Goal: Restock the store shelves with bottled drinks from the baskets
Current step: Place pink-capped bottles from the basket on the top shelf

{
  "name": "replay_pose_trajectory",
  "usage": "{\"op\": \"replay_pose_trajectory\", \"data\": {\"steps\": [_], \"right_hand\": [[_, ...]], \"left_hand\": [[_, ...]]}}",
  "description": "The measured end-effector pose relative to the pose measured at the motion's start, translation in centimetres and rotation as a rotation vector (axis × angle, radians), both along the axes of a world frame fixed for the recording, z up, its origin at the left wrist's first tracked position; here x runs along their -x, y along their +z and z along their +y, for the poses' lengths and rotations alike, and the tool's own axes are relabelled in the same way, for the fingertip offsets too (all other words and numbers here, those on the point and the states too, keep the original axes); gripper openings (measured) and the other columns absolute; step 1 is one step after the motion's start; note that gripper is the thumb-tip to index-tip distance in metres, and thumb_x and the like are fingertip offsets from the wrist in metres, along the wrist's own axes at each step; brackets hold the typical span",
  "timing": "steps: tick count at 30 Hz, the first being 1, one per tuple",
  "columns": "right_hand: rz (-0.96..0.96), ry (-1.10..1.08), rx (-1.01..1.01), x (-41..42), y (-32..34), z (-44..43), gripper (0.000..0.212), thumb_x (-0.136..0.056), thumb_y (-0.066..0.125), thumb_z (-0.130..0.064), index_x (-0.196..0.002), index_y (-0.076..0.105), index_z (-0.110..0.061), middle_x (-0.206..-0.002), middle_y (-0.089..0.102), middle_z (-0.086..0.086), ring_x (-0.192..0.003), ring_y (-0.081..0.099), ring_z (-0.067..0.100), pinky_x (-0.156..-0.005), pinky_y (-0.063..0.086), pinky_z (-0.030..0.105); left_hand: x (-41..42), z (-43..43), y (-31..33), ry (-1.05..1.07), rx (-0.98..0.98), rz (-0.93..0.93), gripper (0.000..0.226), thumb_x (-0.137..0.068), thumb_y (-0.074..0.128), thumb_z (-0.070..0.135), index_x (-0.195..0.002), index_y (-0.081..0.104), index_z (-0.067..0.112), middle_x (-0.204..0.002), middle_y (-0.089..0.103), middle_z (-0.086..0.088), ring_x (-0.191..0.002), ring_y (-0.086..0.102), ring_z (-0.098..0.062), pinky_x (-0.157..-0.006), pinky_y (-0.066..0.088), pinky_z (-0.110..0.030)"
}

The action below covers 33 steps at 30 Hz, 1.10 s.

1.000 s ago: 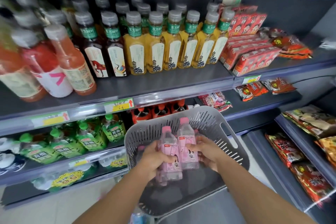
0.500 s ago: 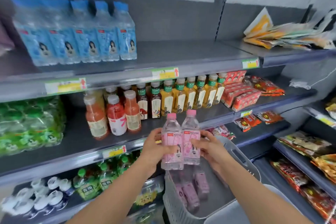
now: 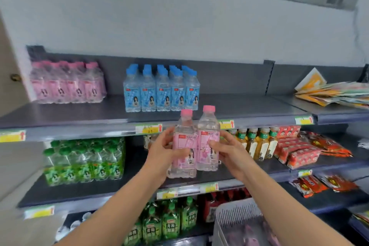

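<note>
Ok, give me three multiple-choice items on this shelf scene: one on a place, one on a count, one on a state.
1. Where do the blue-capped bottles stand? A) top shelf B) middle shelf C) lowest shelf
2. How many pink-capped bottles do the left hand and right hand hold together? A) one B) two C) four
3. Those held bottles are: A) upright, capped B) lying flat C) uncapped
Answers: 1 A, no shelf lies above them; 2 B, one bottle in each grip; 3 A, both caps on, pointing up.
</note>
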State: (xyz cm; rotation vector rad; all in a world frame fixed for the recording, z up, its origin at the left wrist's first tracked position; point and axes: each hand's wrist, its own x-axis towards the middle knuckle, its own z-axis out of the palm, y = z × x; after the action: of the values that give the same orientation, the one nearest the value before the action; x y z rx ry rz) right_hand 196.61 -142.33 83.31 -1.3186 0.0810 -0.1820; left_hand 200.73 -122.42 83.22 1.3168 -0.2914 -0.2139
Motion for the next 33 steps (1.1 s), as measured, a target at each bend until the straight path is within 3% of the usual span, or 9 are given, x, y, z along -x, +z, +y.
{"op": "replay_pose_trajectory", "data": {"steps": [2,6,11,19,24,28,33], "right_hand": [[-0.038,0.028,0.013,-1.2,1.6,2.1,0.054,-0.073,0.074,-0.002,-0.123,0.056,-0.009,-0.103,0.072,0.012,-0.088,0.069,0.023,-0.076,0.053,0.034],[-0.086,0.083,0.012,-3.5,4.1,6.7,0.045,-0.078,0.071,0.002,-0.118,0.058,-0.010,-0.105,0.071,0.011,-0.082,0.071,0.020,-0.062,0.055,0.028],[-0.158,0.140,0.051,-7.5,6.3,13.4,0.049,-0.076,0.075,-0.001,-0.120,0.058,-0.013,-0.106,0.072,0.010,-0.090,0.071,0.022,-0.076,0.055,0.034],[-0.221,0.196,0.080,-15.7,8.5,24.9,0.051,-0.073,0.080,-0.008,-0.118,0.058,-0.016,-0.107,0.071,0.009,-0.098,0.069,0.026,-0.089,0.054,0.043],[-0.232,0.184,0.076,-21.3,9.2,31.8,0.048,-0.075,0.078,-0.003,-0.116,0.057,-0.015,-0.109,0.069,0.009,-0.099,0.068,0.024,-0.085,0.056,0.038],[-0.206,0.185,0.150,-25.6,9.0,36.8,0.051,-0.071,0.081,-0.001,-0.114,0.057,-0.015,-0.111,0.068,0.009,-0.100,0.067,0.024,-0.089,0.055,0.042],[-0.167,0.213,0.243,-30.0,7.8,42.4,0.056,-0.070,0.083,-0.004,-0.115,0.054,-0.019,-0.115,0.065,0.008,-0.105,0.064,0.024,-0.083,0.051,0.032]], "left_hand": [[-0.3,2.0,1.6,0.057,0.020,-0.029,0.073,-0.068,0.072,-0.017,-0.128,0.052,0.019,-0.117,0.063,-0.008,-0.106,0.062,-0.026,-0.080,0.056,-0.043],[-1.2,6.5,3.8,0.151,0.036,-0.083,0.069,-0.068,0.071,-0.018,-0.122,0.055,0.022,-0.118,0.062,-0.012,-0.106,0.063,-0.029,-0.084,0.056,-0.048],[-3.0,13.2,6.0,0.275,0.025,-0.146,0.063,-0.066,0.073,-0.017,-0.105,0.058,0.030,-0.114,0.064,-0.011,-0.107,0.063,-0.031,-0.087,0.055,-0.048],[-8.7,24.6,8.0,0.367,0.010,-0.146,0.087,-0.051,0.080,-0.008,-0.127,0.052,0.023,-0.123,0.060,-0.010,-0.107,0.063,-0.031,-0.093,0.052,-0.051],[-13.6,31.6,9.3,0.385,0.014,-0.177,0.080,-0.063,0.076,-0.016,-0.131,0.052,0.019,-0.121,0.062,-0.012,-0.105,0.065,-0.031,-0.077,0.058,-0.042],[-16.5,36.5,9.9,0.411,0.029,-0.200,0.078,-0.063,0.075,-0.018,-0.128,0.054,0.018,-0.120,0.063,-0.016,-0.105,0.064,-0.034,-0.082,0.056,-0.048],[-18.8,41.1,9.9,0.421,0.070,-0.190,0.071,-0.065,0.071,-0.020,-0.124,0.056,0.017,-0.118,0.063,-0.017,-0.104,0.065,-0.034,-0.081,0.056,-0.051]]}}
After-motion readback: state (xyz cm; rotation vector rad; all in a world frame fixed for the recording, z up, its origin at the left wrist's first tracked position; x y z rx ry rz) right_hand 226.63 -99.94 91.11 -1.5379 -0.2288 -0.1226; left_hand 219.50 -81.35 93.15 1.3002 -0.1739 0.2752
